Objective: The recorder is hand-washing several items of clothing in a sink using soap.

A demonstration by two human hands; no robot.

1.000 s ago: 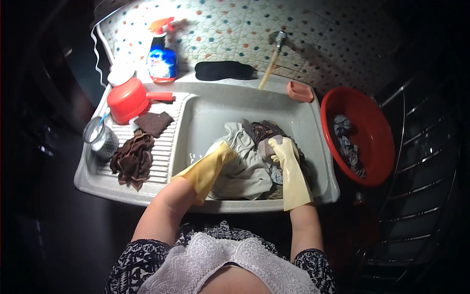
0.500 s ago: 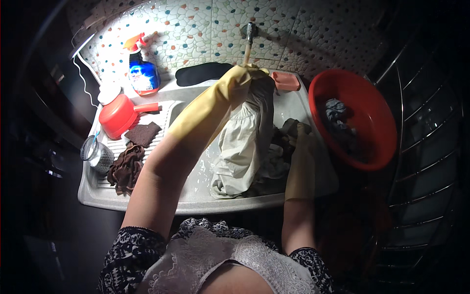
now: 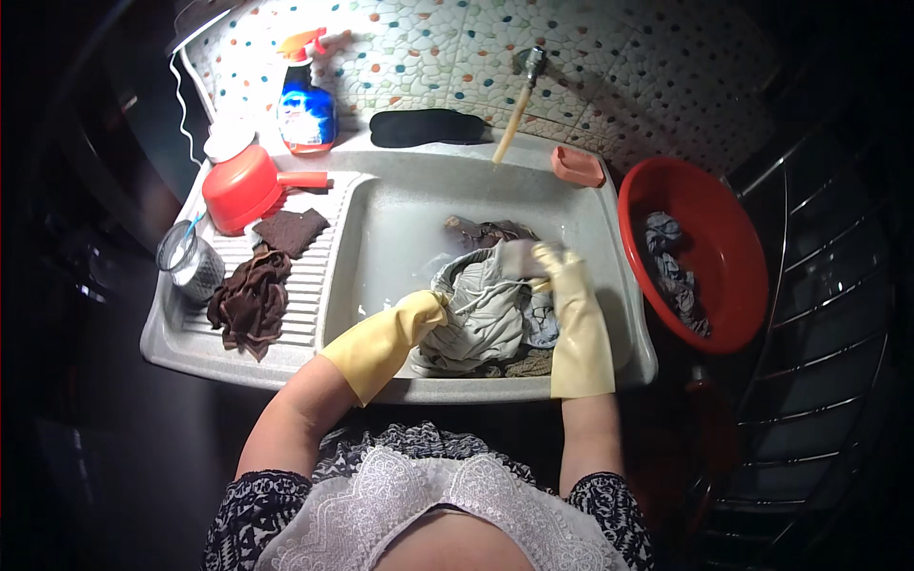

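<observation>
A pale grey-green garment point(image 3: 473, 319) with a gathered waistband and drawstring lies bunched in the right part of the sink point(image 3: 345, 247). My left hand point(image 3: 428, 314), in a yellow rubber glove, is closed on its left edge. Over its upper right edge is my right hand point(image 3: 560, 269), gloved too and blurred by motion. The fingers are closed around a greyish piece point(image 3: 520, 259) too smeared to name. Behind the garment, a dark brown cloth point(image 3: 490, 231) sits in cloudy water. Bluish-grey cloth point(image 3: 540, 322) and olive cloth point(image 3: 528, 364) show beside and under it.
On the ribbed drainboard at left are a red dipper point(image 3: 241, 190), a brown sponge-like pad point(image 3: 291, 232), a crumpled brown cloth point(image 3: 249, 305) and a jar point(image 3: 193, 271). A spray bottle point(image 3: 307, 119), black insole-shaped piece point(image 3: 427, 127), tap point(image 3: 533, 67) and pink soap dish point(image 3: 577, 167) line the back. A red basin point(image 3: 738, 257) with cloth stands right.
My left hand has come down from the tap to the garment's left edge, and the raised garment now lies bunched in the sink. My right hand has shifted inward onto it.
</observation>
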